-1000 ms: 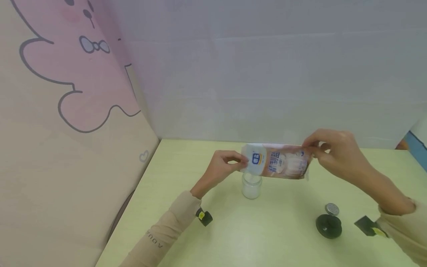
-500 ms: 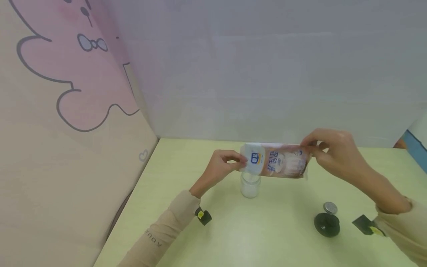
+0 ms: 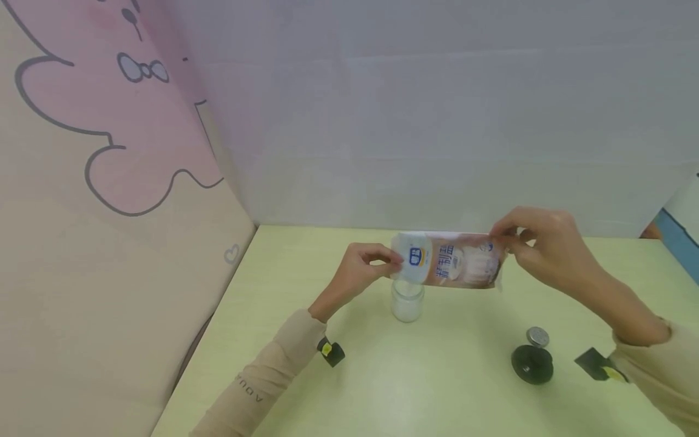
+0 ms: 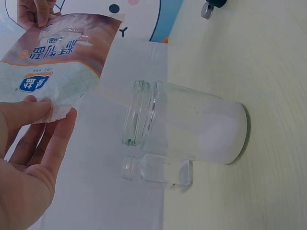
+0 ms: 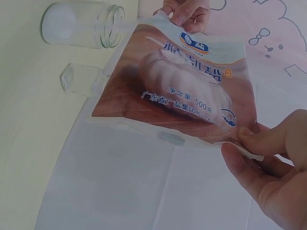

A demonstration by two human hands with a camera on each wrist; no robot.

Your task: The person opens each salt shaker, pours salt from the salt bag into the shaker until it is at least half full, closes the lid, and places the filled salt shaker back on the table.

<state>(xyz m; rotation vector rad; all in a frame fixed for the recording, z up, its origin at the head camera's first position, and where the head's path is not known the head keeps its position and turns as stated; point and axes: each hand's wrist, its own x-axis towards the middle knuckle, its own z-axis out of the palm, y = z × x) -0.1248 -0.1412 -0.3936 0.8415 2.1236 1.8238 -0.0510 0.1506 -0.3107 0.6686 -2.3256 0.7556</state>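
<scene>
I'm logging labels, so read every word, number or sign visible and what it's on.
Bag, logo: "粤盐"
Bag: "精制盐"
Bag: "净含量:500克"
Bag: "广东省广盐集团", rest blurred
Orange tag, round mark: too small
Left sleeve: letters too blurred

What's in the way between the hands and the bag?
Nothing that shows: the left hand pinches one end of the bag, and the right hand pinches a corner at the other end.

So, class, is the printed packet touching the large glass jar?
Apart: the left wrist view shows a clear gap between the printed packet and the mouth of the large glass jar.
</scene>
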